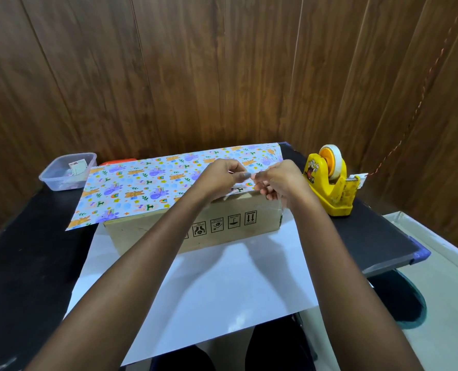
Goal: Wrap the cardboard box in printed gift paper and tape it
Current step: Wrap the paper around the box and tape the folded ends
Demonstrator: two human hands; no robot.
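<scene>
White-backed paper [195, 290] underlies symbol-stamped brown box [249, 207]; left hand [222, 175], right hand [279, 181] curl together, hold unclear.

We see bare forearms [147, 263], a greyish nail on the left hand [222, 175], dark trousers [276, 346] below the paper [222, 290]

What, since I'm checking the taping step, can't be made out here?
Head view:
- Anything held between the left hand and right hand: too small to tell.
- Far right top edge of the cardboard box: covered by both hands.
- Contents of the plastic container: blurred, small.
- The orange thing: mostly hidden behind the gift paper.
</scene>
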